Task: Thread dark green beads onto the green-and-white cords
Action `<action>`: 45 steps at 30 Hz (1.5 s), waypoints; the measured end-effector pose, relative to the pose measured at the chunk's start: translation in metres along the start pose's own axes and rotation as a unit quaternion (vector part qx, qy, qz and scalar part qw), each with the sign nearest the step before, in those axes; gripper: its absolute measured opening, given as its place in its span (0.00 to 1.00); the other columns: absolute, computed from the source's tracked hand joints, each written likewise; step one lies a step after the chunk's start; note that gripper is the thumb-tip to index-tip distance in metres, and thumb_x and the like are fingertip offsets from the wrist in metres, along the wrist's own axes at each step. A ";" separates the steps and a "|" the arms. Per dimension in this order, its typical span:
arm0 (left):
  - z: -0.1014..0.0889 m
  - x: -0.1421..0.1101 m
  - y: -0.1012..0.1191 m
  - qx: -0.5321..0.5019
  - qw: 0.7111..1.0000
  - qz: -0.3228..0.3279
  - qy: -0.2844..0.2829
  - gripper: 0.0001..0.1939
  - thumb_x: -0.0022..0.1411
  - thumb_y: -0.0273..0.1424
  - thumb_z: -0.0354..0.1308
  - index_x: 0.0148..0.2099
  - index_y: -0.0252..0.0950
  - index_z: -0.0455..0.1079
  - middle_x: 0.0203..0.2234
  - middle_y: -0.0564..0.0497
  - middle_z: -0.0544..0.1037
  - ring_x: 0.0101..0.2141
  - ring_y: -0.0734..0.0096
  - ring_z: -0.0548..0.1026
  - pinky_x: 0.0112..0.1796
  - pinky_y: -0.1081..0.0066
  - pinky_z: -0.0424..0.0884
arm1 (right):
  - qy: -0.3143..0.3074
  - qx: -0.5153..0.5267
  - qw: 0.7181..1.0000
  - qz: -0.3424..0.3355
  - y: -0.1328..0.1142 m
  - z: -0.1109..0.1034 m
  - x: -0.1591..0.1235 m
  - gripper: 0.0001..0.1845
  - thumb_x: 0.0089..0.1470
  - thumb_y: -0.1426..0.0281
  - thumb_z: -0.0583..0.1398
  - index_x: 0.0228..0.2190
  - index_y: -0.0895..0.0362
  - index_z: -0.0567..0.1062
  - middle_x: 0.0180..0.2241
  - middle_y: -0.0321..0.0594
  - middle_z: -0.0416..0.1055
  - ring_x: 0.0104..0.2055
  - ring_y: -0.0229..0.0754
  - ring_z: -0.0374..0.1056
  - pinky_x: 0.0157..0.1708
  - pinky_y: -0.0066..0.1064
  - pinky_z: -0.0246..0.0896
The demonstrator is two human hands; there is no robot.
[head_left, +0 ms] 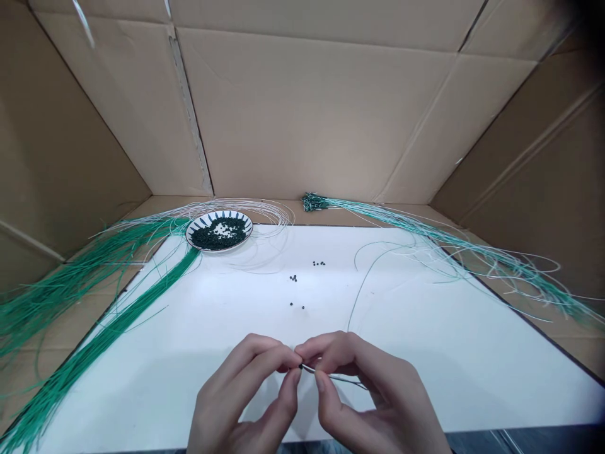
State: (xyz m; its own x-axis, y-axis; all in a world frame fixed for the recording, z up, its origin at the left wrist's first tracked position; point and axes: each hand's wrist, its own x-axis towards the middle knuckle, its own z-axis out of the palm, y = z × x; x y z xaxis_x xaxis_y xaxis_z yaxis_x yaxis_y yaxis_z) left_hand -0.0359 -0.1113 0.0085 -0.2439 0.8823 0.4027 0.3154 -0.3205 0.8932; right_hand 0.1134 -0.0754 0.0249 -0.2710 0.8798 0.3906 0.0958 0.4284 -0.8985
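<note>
Low in the middle of the head view, my left hand [250,391] pinches a tiny dark bead [300,366] between thumb and forefinger. Beside it, almost touching, my right hand [363,391] is closed on thin strands of wire [347,379], whose ends meet the bead. I cannot tell whether the bead is threaded on the wire. From behind the right hand a thin green strand [359,290] curves up across the white board. Several loose dark beads [293,278] lie in small groups beyond my fingers.
A patterned plate [191,236] of dark beads stands at the back left. Green strands [142,302] spread along the left side, with coiled white strands [274,211] behind the plate. A long bundle [401,217] runs along the right. Cardboard walls [321,120] enclose the white board [227,302].
</note>
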 end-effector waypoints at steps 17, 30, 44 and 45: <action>0.003 -0.001 0.002 -0.055 0.998 -0.022 -0.006 0.10 0.59 0.23 0.63 0.33 0.46 0.79 0.27 0.55 0.79 0.29 0.68 0.77 0.31 0.74 0.72 | -0.007 0.007 1.000 0.011 -0.001 -0.002 -0.002 0.10 0.49 0.80 0.60 0.26 0.54 0.74 0.33 0.37 0.83 0.32 0.39 0.79 0.36 0.25 0.77; 0.000 0.008 -0.006 -0.208 0.949 -0.226 -0.069 0.10 0.56 0.40 0.70 0.29 0.41 0.81 0.24 0.53 0.74 0.28 0.69 0.72 0.32 0.75 0.69 | -0.026 0.088 0.995 0.050 0.015 -0.006 -0.006 0.06 0.62 0.71 0.63 0.33 0.53 0.81 0.34 0.38 0.82 0.37 0.41 0.78 0.38 0.26 0.74; -0.001 0.012 -0.006 -0.144 0.958 -0.235 -0.084 0.11 0.60 0.39 0.65 0.28 0.41 0.75 0.26 0.55 0.73 0.28 0.70 0.69 0.32 0.77 0.65 | 0.066 -0.078 0.995 -0.019 0.017 -0.001 -0.012 0.11 0.52 0.80 0.57 0.30 0.50 0.70 0.26 0.28 0.68 0.22 0.33 0.63 0.21 0.21 0.60; -0.002 0.012 -0.006 -0.134 0.960 -0.232 -0.077 0.11 0.60 0.39 0.65 0.28 0.41 0.75 0.25 0.55 0.72 0.28 0.70 0.69 0.32 0.77 0.64 | 0.075 -0.055 0.996 0.014 0.015 -0.001 -0.012 0.12 0.50 0.80 0.58 0.31 0.50 0.71 0.27 0.28 0.69 0.22 0.32 0.63 0.20 0.21 0.60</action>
State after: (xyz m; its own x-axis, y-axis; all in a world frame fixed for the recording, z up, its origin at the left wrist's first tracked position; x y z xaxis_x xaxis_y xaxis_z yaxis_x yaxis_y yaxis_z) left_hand -0.0425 -0.0995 0.0087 -0.1559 0.9855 -0.0666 -0.0464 0.0600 0.9971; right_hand 0.1194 -0.0794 0.0071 -0.1212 0.9094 0.3979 0.2078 0.4153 -0.8857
